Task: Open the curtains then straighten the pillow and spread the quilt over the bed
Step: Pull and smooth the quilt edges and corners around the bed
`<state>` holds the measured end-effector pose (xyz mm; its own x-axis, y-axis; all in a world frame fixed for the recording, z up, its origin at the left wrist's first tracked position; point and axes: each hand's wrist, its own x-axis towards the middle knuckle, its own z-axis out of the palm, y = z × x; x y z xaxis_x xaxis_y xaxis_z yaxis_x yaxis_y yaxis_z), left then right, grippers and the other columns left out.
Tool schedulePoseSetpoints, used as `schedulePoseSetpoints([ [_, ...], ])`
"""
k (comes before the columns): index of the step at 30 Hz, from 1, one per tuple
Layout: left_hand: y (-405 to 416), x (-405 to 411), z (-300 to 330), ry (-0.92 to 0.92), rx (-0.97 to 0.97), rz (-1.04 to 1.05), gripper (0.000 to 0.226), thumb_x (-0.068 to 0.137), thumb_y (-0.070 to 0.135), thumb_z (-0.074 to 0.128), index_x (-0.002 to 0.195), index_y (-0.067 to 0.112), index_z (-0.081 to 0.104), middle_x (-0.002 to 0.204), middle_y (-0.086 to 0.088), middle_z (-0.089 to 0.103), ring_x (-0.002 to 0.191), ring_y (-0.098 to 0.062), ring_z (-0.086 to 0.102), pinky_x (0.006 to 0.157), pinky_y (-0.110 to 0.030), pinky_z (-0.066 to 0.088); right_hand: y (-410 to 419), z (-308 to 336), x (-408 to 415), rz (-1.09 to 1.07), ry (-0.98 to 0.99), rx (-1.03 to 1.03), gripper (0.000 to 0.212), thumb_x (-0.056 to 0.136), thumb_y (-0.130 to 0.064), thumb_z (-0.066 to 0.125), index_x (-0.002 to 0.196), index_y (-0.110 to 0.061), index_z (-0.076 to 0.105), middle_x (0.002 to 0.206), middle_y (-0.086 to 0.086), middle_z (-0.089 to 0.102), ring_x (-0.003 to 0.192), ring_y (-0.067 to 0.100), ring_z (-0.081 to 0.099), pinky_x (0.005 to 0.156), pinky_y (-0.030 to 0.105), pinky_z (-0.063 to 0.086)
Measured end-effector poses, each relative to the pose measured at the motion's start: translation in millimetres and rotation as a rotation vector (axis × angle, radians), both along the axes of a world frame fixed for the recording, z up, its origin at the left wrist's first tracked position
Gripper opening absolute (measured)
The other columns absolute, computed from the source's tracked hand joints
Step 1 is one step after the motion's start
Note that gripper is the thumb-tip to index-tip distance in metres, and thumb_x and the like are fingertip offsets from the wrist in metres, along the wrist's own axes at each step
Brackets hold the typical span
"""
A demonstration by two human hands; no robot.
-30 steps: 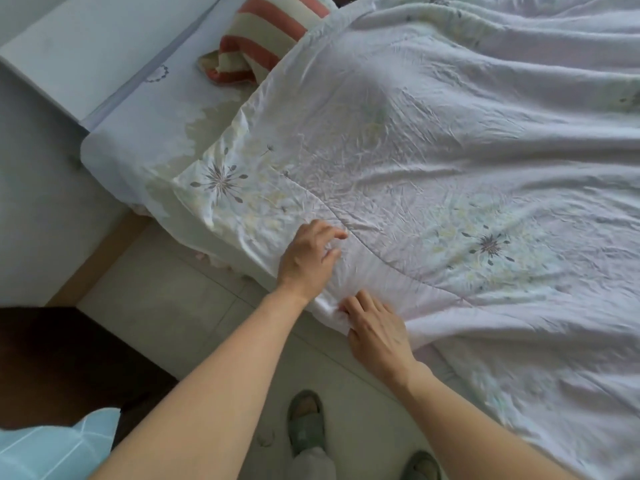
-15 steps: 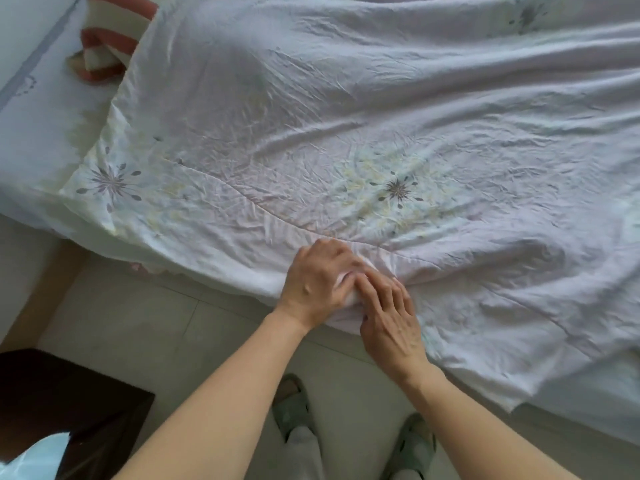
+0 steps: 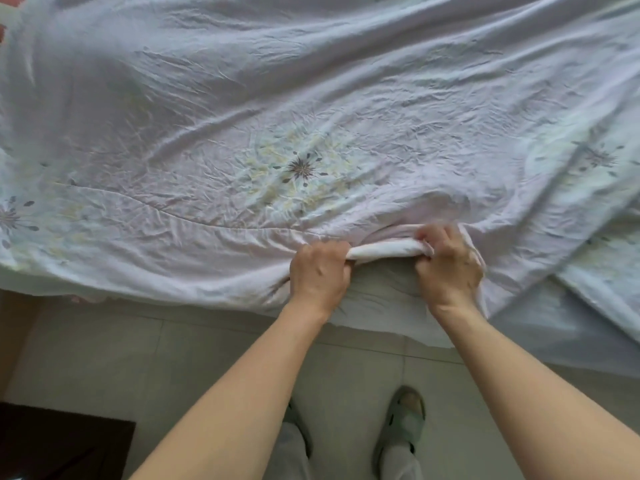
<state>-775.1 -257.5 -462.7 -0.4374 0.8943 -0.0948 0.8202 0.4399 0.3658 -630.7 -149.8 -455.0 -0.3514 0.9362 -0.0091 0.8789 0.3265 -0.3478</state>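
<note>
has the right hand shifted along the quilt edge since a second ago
Yes. The right hand moved rightward along the quilt: earlier below-left of the dark flower print, now below-right, gripping bunched fabric.

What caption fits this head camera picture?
Both hands, left hand and right hand, grip the bunched edge of the flowered quilt at the bedside.

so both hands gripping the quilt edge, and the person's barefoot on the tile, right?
Not barefoot. The head view shows grey-green slippers on the tile floor. The rest holds: left hand and right hand each have a grip on the bunched edge of the quilt.
</note>
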Motion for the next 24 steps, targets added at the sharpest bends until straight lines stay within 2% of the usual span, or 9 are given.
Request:
schedulePoseSetpoints([
  [3, 24, 5, 5, -0.197, -0.06, 0.285, 0.027, 0.097, 0.019, 0.041, 0.11, 0.013, 0.064, 0.1, -0.015, 0.068, 0.092, -0.036, 0.062, 0.068, -0.034, 0.04, 3, 6, -16, -0.078, 0.192, 0.085, 0.046, 0.065, 0.003, 0.052, 0.108, -0.012, 0.061, 0.117, 0.013, 0.057, 0.108, 0.031, 0.053, 0.083, 0.038, 0.041],
  [6, 33, -10, 3, -0.429, -0.058, 0.591, 0.032, 0.1, 0.017, 0.036, 0.117, 0.011, 0.062, 0.12, -0.018, 0.064, 0.111, -0.037, 0.057, 0.086, -0.036, 0.042, -42, -6, -21, 0.455, 0.23, 0.261, 0.028, 0.069, -0.005, 0.053, 0.095, -0.013, 0.059, 0.097, 0.009, 0.056, 0.089, 0.028, 0.049, 0.073, 0.038, 0.037],
  [9, 33, -16, -4, -0.511, -0.033, 0.716, 0.033, 0.1, 0.019, 0.035, 0.119, 0.012, 0.062, 0.124, -0.017, 0.062, 0.115, -0.036, 0.055, 0.094, -0.039, 0.041, -84, -29, -7, 0.838, 0.131, 0.091, 0.023, 0.077, -0.006, 0.055, 0.099, -0.01, 0.063, 0.094, 0.009, 0.06, 0.084, 0.028, 0.055, 0.067, 0.041, 0.048],
  [11, 34, -8, -5, -0.501, -0.004, 0.712, 0.032, 0.099, 0.019, 0.036, 0.116, 0.018, 0.063, 0.121, -0.013, 0.064, 0.112, -0.035, 0.056, 0.087, -0.037, 0.042, -80, -43, 14, 0.716, 0.008, -0.2, 0.04, 0.091, -0.016, 0.05, 0.13, -0.014, 0.052, 0.13, 0.007, 0.055, 0.12, 0.024, 0.053, 0.097, 0.041, 0.049],
  [13, 35, 6, -5, -0.436, -0.02, 0.647, 0.023, 0.097, 0.022, 0.038, 0.106, 0.022, 0.06, 0.112, -0.009, 0.065, 0.105, -0.034, 0.057, 0.077, -0.035, 0.039, -61, -53, 41, 0.54, -0.063, -0.397, 0.044, 0.101, -0.041, 0.034, 0.14, -0.023, 0.044, 0.146, 0.0, 0.045, 0.137, 0.019, 0.04, 0.113, 0.034, 0.034],
  [15, 40, 29, -5, -0.331, -0.046, 0.58, 0.013, 0.093, 0.021, 0.046, 0.104, 0.022, 0.053, 0.109, -0.006, 0.061, 0.102, -0.032, 0.056, 0.072, -0.036, 0.038, -36, -53, 78, 0.331, -0.022, -0.394, 0.058, 0.097, -0.056, 0.029, 0.143, -0.024, 0.044, 0.148, 0.001, 0.045, 0.138, 0.021, 0.036, 0.115, 0.028, 0.024],
  [18, 37, 50, -5, -0.146, -0.063, 0.515, 0.039, 0.081, 0.015, 0.058, 0.119, 0.02, 0.047, 0.119, -0.006, 0.055, 0.112, -0.03, 0.05, 0.084, -0.043, 0.04, -3, -57, 124, 0.123, -0.087, -0.231, 0.073, 0.085, -0.053, 0.024, 0.143, -0.013, 0.043, 0.143, 0.012, 0.05, 0.136, 0.03, 0.04, 0.114, 0.034, 0.022],
  [20, 39, 68, -7, -0.011, -0.096, 0.393, 0.058, 0.073, 0.019, 0.07, 0.126, 0.022, 0.047, 0.123, -0.005, 0.053, 0.116, -0.029, 0.047, 0.091, -0.044, 0.037, 22, -57, 161, 0.079, -0.247, -0.082, 0.067, 0.088, -0.04, 0.028, 0.142, -0.003, 0.042, 0.142, 0.021, 0.047, 0.135, 0.037, 0.039, 0.115, 0.046, 0.017],
  [24, 44, 95, -16, 0.125, -0.072, 0.097, 0.067, 0.059, 0.03, 0.084, 0.121, 0.028, 0.06, 0.116, -0.003, 0.058, 0.104, -0.028, 0.053, 0.086, -0.043, 0.04, 52, -46, 197, -0.265, -0.305, -0.274, 0.053, 0.101, -0.041, 0.028, 0.136, -0.004, 0.043, 0.145, 0.02, 0.04, 0.134, 0.035, 0.033, 0.115, 0.048, 0.019],
])
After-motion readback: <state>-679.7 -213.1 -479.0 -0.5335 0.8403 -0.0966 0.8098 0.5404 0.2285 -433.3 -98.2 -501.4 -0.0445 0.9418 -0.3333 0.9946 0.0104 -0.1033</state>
